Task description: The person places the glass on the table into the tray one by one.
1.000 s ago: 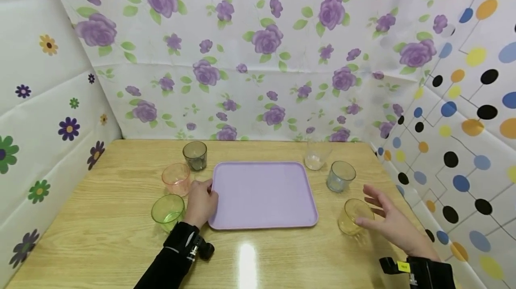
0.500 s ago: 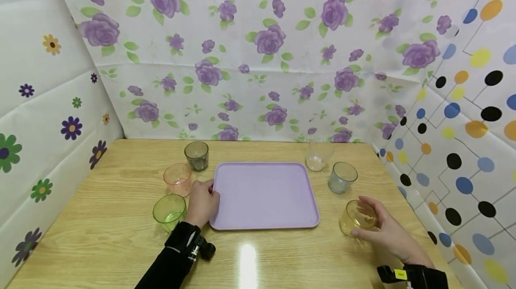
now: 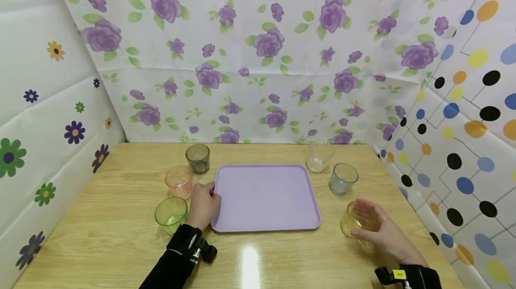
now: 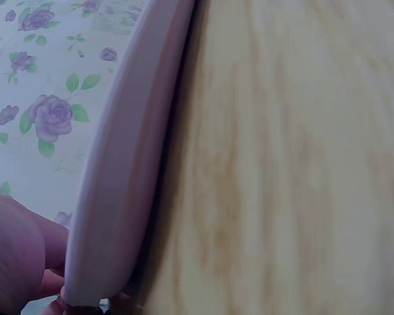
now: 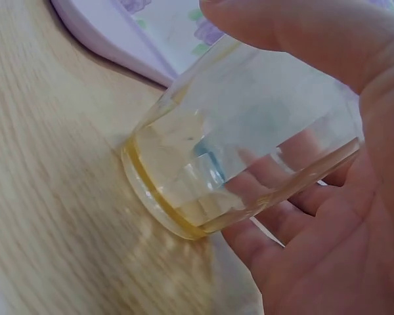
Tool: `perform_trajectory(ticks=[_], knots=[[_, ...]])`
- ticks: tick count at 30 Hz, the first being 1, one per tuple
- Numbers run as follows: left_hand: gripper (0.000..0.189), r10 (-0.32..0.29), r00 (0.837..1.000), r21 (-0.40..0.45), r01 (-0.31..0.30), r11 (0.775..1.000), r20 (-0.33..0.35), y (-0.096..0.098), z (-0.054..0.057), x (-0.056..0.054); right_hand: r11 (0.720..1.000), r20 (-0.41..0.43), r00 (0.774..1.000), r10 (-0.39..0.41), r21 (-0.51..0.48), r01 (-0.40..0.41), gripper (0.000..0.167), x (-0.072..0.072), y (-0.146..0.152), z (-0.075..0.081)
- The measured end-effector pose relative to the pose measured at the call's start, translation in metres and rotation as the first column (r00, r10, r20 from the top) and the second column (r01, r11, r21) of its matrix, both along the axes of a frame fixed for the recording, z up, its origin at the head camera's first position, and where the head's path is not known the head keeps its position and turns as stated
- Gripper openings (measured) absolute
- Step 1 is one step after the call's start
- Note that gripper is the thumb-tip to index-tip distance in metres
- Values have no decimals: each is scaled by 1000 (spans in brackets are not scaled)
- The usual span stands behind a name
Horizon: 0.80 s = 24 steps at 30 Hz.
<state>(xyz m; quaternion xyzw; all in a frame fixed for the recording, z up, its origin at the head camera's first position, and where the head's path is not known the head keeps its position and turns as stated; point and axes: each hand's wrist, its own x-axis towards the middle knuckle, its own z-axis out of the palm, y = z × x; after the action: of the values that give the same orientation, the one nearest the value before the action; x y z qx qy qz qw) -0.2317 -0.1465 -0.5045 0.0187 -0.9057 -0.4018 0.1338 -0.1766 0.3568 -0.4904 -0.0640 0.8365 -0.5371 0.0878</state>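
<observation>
My left hand grips the left rim of a lilac rectangular tray; in the left wrist view its fingers bend at the edge of the tray. At the right, my right hand holds a yellow-tinted glass, thumb on the near side and fingers round the far side. The right wrist view shows this clear-walled glass with its base close to the wood. Left of the tray stand a green glass, a pink glass and a grey glass.
To the right of the tray stand a pale blue glass and a colourless glass. The wooden table ends against a rose-patterned sheet at the back, with patterned sheets on both sides.
My right hand has moved in from the right and its fingers have closed round the yellow glass. My left hand stays at the tray's rim.
</observation>
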Motion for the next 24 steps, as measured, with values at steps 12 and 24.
perform_trajectory(ticks=[12,24], knots=[[45,11,1000,-12,-11,1000,-6,2,-3,-2,995,35,999,21,-103,-17,85,4,1,-7],[46,18,1000,-6,-18,1000,24,0,-3,-2,998,17,999,35,-60,-34,78,0,1,-9]])
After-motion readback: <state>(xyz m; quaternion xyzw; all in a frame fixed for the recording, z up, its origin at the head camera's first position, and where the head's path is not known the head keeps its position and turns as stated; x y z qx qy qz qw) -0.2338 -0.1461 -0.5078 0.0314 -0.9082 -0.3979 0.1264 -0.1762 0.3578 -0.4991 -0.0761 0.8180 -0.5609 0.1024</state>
